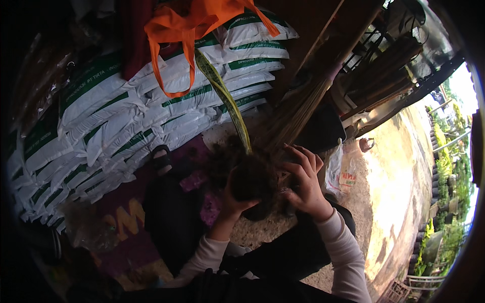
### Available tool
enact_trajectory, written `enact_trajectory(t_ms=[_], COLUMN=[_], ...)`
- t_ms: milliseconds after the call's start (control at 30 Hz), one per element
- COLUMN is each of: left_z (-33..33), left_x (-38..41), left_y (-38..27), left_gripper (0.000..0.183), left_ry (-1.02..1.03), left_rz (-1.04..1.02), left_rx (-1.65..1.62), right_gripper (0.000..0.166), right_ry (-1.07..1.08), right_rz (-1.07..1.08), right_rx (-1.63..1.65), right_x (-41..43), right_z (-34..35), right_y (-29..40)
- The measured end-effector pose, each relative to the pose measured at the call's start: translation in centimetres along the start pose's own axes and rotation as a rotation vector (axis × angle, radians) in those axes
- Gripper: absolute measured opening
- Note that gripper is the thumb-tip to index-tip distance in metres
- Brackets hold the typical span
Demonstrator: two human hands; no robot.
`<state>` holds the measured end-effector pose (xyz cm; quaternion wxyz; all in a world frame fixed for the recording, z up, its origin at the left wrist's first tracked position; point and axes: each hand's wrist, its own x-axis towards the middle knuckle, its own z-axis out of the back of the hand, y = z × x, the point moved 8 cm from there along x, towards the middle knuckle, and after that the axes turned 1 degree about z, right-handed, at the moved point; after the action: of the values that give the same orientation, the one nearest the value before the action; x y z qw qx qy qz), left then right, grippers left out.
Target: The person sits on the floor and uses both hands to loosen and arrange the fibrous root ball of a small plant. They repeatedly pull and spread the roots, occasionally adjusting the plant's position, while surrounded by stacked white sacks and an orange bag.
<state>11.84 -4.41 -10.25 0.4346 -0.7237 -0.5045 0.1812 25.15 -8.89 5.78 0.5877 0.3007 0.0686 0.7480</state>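
A snake plant leaf (227,99), green with yellow edges, rises from a dark, rounded clump of soil (253,181). My left hand (232,200) cups that clump from its left side, thumb across the lower part. Close by on the right, my right hand (306,180) has its fingers spread and bent towards the soil; I see nothing held in it. Shadow hides whether its fingertips touch the clump. Dark loose soil (221,161) lies behind the clump, near pink plastic pieces (210,208).
White and green filled sacks (113,113) are stacked ahead and left, below an orange cloth bag (216,19). A stick broom (303,110) leans ahead on the right. A printed plastic bag (337,172) lies right of my hand. Clear plastic (91,229) lies on a purple sheet (130,252).
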Motion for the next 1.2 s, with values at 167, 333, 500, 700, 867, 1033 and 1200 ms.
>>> enact_trajectory(t_ms=[167, 333, 500, 700, 867, 1033, 1200], left_z=[0.2, 0.7, 0.6, -0.4, -1.0, -1.5, 0.9], left_x=[0.0, 0.0, -1.1, -0.5, 0.0, 0.6, 0.3], left_y=[0.5, 1.2, 1.9, 0.6, 0.3, -1.7, 2.3], left_gripper=[0.095, 0.096, 0.084, 0.078, 0.078, 0.074, 0.06], left_ry=[-0.011, -0.01, -0.134, -0.047, 0.04, 0.011, -0.14], left_rz=[0.044, 0.034, 0.243, 0.171, 0.039, 0.003, 0.269], left_rx=[-0.136, -0.052, -0.308, -0.212, 0.051, -0.014, -0.257], right_gripper=[0.036, 0.039, 0.067, 0.09, 0.095, 0.086, 0.085], right_ry=[0.012, 0.081, 0.068, 0.133, 0.135, -0.023, -0.108], right_rz=[0.071, 0.089, -0.132, -0.411, -0.577, -0.719, -0.894], right_rx=[-0.077, -0.169, 0.061, 0.002, 0.272, 0.774, 1.17], right_x=[0.1, -0.1, -1.1, -1.8, -2.4, -3.2, -3.0], right_z=[-0.3, -0.6, -1.8, -5.9, -8.7, -9.4, -7.1], right_y=[0.8, 1.4, -1.3, -2.0, -7.1, -8.5, -7.0])
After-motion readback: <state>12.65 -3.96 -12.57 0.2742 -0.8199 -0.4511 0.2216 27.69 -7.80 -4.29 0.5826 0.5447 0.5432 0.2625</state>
